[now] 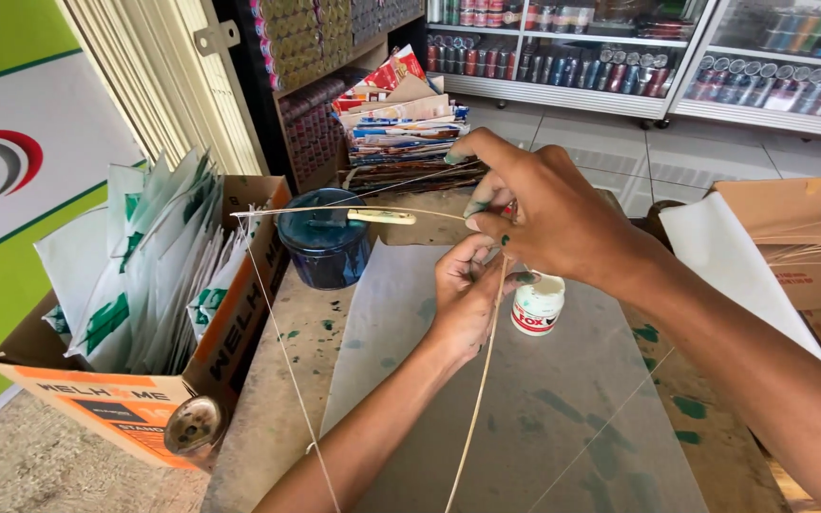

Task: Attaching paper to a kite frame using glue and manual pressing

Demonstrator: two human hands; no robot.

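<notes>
A: Starting close in, the left hand [463, 290] is pinching the long upright stick [480, 399] between thumb and fingertips, fingers closed tight on it just below the crossing.

B: And that stick is running from the bottom of the view up to the hand, slanting a little, lying over the grey sheet [515, 408] spread on the worktable [273, 408].

A: Right above, the right hand [544, 214] is curling over the joint, fingers bunched and nearly closed around the spot where the curved cross stick [334, 211] is meeting the upright one. It looks like it is steadying that crossing; whether it has thread in its fingers I cannot tell.

B: A thin string [282, 347] is hanging from the cross stick's left tip down past the table edge.

A: Just beside the hands, a small white glue pot [537, 304] is sitting open, likely kept within easy reach.

B: Further left, a dark blue tub [323, 245], then a cardboard box [144, 399] stuffed with white and green paper sheets [154, 275].

A: Beyond, a stack of printed paper [401, 119], and drink coolers [639, 57] at the back.
</notes>
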